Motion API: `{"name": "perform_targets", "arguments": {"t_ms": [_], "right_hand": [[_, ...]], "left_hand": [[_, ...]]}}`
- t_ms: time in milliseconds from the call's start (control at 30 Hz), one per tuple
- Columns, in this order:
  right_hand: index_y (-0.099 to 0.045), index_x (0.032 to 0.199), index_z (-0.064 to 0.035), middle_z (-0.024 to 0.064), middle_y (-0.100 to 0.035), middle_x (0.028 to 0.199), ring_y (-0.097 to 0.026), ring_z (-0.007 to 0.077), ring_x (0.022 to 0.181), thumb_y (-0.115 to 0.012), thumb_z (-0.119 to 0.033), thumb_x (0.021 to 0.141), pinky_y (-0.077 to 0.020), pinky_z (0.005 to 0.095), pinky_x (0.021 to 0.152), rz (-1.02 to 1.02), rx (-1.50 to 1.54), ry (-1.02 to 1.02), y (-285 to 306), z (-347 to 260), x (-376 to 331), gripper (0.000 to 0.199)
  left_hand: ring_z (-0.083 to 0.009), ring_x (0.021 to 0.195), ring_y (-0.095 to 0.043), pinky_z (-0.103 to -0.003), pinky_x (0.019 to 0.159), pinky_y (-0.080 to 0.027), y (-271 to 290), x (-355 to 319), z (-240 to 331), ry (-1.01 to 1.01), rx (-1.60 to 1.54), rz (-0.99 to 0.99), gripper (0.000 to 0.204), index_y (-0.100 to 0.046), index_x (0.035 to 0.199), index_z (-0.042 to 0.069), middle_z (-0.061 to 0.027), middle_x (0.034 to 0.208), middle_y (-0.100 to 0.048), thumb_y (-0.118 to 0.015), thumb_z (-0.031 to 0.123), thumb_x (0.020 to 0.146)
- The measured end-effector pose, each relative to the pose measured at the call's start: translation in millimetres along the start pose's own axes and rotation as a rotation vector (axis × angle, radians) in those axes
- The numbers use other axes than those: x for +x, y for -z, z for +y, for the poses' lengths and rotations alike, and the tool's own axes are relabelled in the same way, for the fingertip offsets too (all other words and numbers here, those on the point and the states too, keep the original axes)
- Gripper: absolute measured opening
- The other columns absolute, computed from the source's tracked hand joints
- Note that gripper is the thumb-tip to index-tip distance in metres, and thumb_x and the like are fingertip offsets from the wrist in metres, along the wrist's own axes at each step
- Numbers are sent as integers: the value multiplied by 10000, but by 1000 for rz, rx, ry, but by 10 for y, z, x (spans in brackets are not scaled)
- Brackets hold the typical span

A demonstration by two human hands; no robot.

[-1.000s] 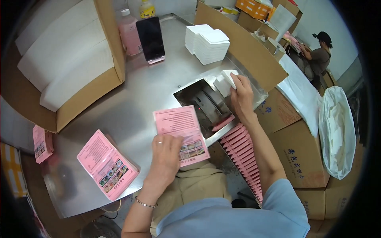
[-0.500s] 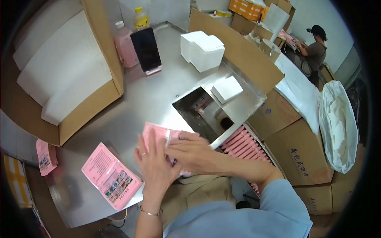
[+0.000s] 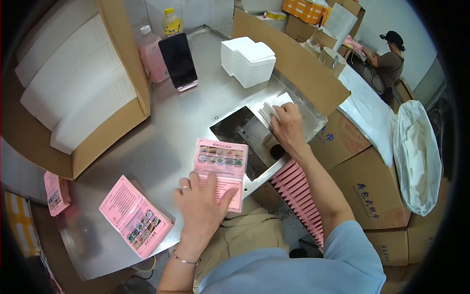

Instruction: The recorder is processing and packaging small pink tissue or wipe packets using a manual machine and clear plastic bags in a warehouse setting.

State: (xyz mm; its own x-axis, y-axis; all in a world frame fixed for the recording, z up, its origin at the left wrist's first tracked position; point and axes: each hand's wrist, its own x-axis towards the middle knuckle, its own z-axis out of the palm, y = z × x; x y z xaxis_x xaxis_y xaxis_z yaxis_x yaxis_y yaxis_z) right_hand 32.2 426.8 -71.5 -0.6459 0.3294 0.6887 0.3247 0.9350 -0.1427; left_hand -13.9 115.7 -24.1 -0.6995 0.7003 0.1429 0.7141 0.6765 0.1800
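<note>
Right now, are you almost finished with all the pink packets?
Not nearly. Done, it seems: a row of pink packets stands lined up below the table edge. In hand: the left hand presses a pink packet flat, while the right hand touches white sheets by the metal tray. Left: a pink stack and big white stacks.

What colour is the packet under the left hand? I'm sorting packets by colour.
Pink, with a strip of small food pictures along its top edge: the packet under the left hand, head view.
</note>
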Motion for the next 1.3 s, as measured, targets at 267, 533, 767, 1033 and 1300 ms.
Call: {"name": "perform_targets", "arguments": {"t_ms": [267,533,767,1033,1300], "right_hand": [[-644,1240,-43,152,-650,1196,-619,357,1131,-599,81,769,-470,480,996,-29,166,331,521,-799,-189,489],[-711,1075,-36,110,-619,1069,-568,320,1027,-710,-1,741,-477,416,859,190,-186,38,384,53,49,336],[-690,950,-57,89,-560,949,-532,282,934,-691,-177,826,-428,430,762,47,-148,-36,-61,-197,-44,172],[-674,1157,-43,118,-600,1038,-552,298,994,-611,-84,803,-441,431,836,113,81,12,19,18,-31,362],[-632,1198,-47,183,-586,950,-606,366,880,-608,-134,795,-341,706,1044,-188,510,810,602,-1474,-755,413]], "left_hand": [[-289,884,-531,-416,739,-409,-95,-47,-96,-202,-347,126,483,-689,1167,54,-133,1001,-544,-734,271,738],[-288,893,-520,-428,758,-384,-152,-135,-123,-171,-253,204,503,-678,1179,22,-132,967,-521,-724,277,748],[-293,910,-513,-426,770,-375,-179,-153,-133,-168,-232,224,503,-660,1204,36,-144,993,-523,-713,286,771],[-309,931,-508,-435,782,-376,-229,-169,-135,-193,-254,199,517,-650,1224,51,-152,1014,-524,-716,298,775],[-337,956,-493,-454,816,-380,8,-180,-308,-98,-210,96,825,-470,1458,91,-174,1062,-506,-768,251,705]]}}
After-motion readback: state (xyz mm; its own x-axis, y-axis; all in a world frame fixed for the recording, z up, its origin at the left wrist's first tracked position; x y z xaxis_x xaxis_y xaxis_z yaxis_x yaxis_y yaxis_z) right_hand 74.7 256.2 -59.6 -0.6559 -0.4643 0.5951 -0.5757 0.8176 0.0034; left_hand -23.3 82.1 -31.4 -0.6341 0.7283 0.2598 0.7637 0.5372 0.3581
